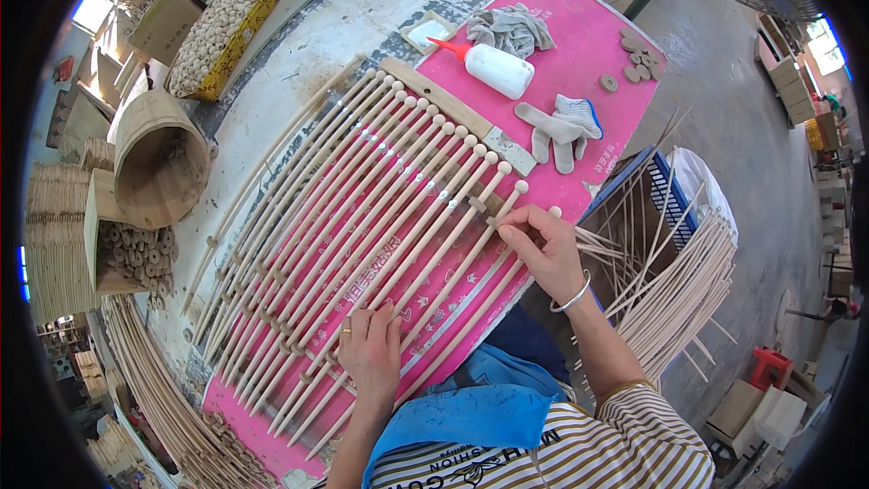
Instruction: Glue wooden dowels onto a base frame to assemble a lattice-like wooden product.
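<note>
A row of slim wooden rods [389,186] with ball ends lies slantwise across a pink sheet [579,45]. Many carry small wooden rings toward their lower ends. My right hand [548,252] is closed, thumb and forefinger pinching at a rod beside a small wooden ring [491,221], near the row's right end. Another ball-ended rod passes beneath this hand, its ball [555,212] showing behind the fingers. Lower down, my left hand [369,353] curls its fingers onto a rod in the right part of the row; its fingertips are partly hidden.
Above the row's ball ends lies a flat wooden strip [444,104]. Beyond it are a white bottle with red nozzle [498,71], gloves [561,134], a grey cloth [511,30] and wooden discs [636,59]. Right stands a blue crate [665,195] of rods; left, a wooden barrel [158,163].
</note>
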Action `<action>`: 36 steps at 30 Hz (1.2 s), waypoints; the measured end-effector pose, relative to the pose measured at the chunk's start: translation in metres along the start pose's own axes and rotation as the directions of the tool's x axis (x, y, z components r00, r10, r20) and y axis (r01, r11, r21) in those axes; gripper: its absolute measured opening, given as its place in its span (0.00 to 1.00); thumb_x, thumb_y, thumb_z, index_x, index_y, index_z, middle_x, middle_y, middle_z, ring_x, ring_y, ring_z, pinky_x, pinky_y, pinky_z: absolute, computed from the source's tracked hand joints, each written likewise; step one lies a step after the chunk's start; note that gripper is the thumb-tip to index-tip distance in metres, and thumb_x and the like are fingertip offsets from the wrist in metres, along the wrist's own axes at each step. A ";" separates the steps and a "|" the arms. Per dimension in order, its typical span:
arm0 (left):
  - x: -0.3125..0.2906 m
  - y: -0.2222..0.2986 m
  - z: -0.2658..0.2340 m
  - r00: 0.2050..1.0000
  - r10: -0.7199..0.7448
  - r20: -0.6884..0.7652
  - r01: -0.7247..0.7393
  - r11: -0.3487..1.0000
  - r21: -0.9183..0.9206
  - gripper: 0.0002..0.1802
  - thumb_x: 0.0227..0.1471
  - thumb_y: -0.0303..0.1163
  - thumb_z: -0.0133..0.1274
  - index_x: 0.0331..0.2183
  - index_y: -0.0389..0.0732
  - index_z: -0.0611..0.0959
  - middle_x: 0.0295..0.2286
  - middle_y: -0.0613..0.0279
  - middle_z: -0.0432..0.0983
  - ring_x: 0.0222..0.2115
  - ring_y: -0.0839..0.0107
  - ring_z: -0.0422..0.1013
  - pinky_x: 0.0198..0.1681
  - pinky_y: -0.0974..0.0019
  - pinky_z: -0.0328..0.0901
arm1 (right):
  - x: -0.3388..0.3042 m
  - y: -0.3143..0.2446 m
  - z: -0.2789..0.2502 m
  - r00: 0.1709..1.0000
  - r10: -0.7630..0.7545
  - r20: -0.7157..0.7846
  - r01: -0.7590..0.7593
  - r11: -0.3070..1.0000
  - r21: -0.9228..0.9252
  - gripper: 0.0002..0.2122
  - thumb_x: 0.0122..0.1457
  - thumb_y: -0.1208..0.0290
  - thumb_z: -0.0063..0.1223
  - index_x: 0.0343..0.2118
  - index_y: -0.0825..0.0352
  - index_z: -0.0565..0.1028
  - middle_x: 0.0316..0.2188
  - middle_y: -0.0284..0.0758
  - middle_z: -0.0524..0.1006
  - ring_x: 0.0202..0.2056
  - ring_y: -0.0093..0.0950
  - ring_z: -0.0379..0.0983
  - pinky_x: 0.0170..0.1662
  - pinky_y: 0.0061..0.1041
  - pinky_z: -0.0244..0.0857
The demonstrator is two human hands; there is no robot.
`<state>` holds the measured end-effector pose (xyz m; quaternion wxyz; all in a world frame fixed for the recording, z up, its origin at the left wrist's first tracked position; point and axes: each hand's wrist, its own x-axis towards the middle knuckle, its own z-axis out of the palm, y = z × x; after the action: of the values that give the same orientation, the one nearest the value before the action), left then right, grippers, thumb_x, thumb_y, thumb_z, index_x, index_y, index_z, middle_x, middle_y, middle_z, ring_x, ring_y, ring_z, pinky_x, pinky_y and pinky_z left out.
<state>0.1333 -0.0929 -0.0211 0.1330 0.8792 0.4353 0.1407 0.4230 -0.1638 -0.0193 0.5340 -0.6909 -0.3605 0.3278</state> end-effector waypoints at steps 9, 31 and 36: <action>-0.012 -0.029 -0.022 0.999 0.012 -0.036 -0.007 0.993 0.116 0.17 0.51 0.29 0.64 0.45 0.44 0.85 0.39 0.62 0.77 0.39 0.60 0.72 0.45 0.56 0.65 | -0.010 -0.003 -0.007 1.000 -0.027 -0.001 0.027 0.999 0.045 0.05 0.65 0.74 0.59 0.39 0.70 0.80 0.28 0.30 0.80 0.29 0.17 0.74 0.34 0.19 0.68; -0.080 -0.064 -0.126 0.962 -0.269 0.055 0.273 0.916 -0.293 0.24 0.51 0.26 0.63 0.52 0.35 0.82 0.40 0.49 0.79 0.38 0.51 0.76 0.41 0.55 0.70 | 0.006 -0.033 0.072 0.893 0.101 0.438 -0.347 0.773 0.531 0.15 0.72 0.59 0.49 0.36 0.66 0.80 0.24 0.27 0.78 0.24 0.14 0.74 0.26 0.14 0.65; -0.082 -0.055 -0.101 0.965 -0.234 0.117 0.261 0.848 -0.461 0.12 0.55 0.21 0.60 0.43 0.33 0.83 0.32 0.54 0.79 0.31 0.65 0.76 0.37 0.64 0.70 | -0.008 -0.031 0.090 0.870 0.094 0.484 -0.374 0.765 0.524 0.14 0.70 0.59 0.53 0.36 0.65 0.81 0.23 0.27 0.79 0.21 0.14 0.74 0.23 0.14 0.65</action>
<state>0.0091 -0.1148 0.0414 0.3722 0.7603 0.4936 0.1995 0.3391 -0.1202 -0.0075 0.5860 -0.4353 -0.2539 0.6346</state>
